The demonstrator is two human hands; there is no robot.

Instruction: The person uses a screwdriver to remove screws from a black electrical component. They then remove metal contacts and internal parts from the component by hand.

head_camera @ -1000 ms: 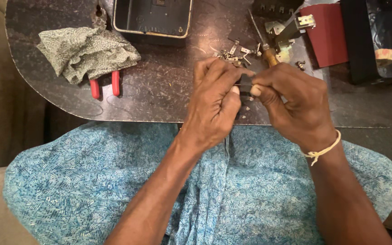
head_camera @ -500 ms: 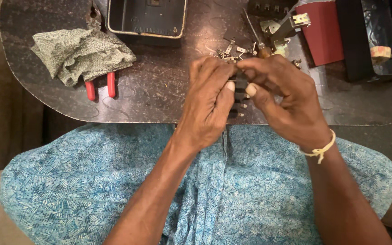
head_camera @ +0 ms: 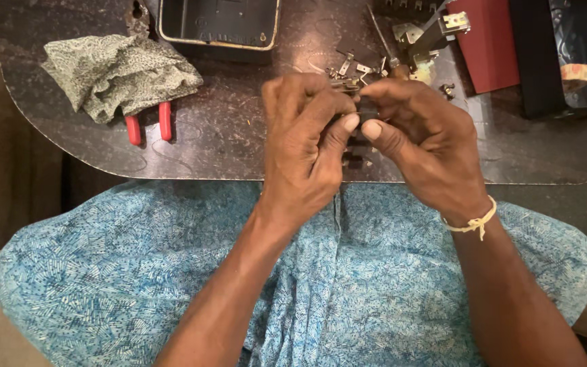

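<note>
I see my left hand (head_camera: 304,146) and right hand (head_camera: 422,139) pinching a small dark part (head_camera: 367,111) between their fingertips, just above the table's near edge (head_camera: 239,163). Beyond them sit loose metal bits (head_camera: 361,68), then an open metal tray (head_camera: 219,24), seemingly empty.

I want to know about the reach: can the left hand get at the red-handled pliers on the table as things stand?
Probably yes, once it lets go. The left hand is pinching a small dark part together with the right hand. The red-handled pliers lie to its left, half under a green cloth, handles sticking out.
</note>
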